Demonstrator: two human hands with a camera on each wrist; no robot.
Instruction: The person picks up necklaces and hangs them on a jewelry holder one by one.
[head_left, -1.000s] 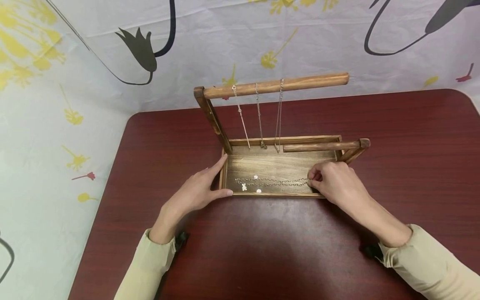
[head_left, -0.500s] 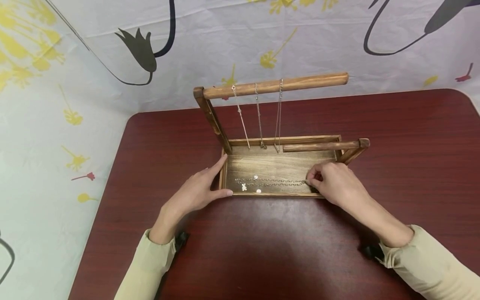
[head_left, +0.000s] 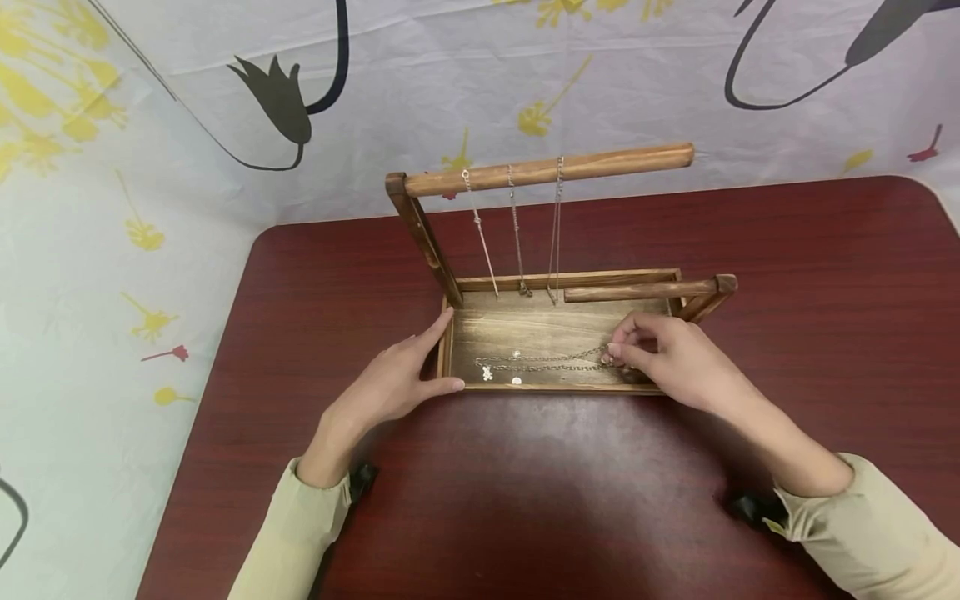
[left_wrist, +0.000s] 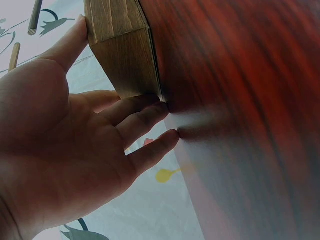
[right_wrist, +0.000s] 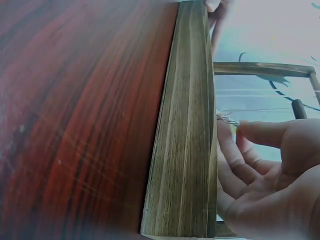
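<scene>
A wooden jewelry stand with a shallow tray base (head_left: 555, 387) stands on the table. In the head view, my left hand (head_left: 390, 379) rests against the tray's left end, its fingers straight and its thumb on the front corner. My right hand (head_left: 675, 354) is over the tray's right part and pinches one end of a silver chain necklace (head_left: 547, 367) between thumb and fingers. That end is slightly raised; the rest lies along the tray floor, with a small bear-shaped charm (head_left: 487, 373) at its left. In the right wrist view, the pinched chain (right_wrist: 228, 119) shows just past the tray wall.
Three chains, including a thin necklace (head_left: 557, 233), hang from the upper bar (head_left: 630, 161). A lower bar (head_left: 637, 292) reaches in from the right post. Small pale round pieces (head_left: 517, 381) lie in the tray. A patterned cloth (head_left: 420, 83) stands behind the dark red table (head_left: 525, 500).
My right hand has shifted slightly left and lifted the necklace's right end a little off the tray floor. The left hand stays in place.
</scene>
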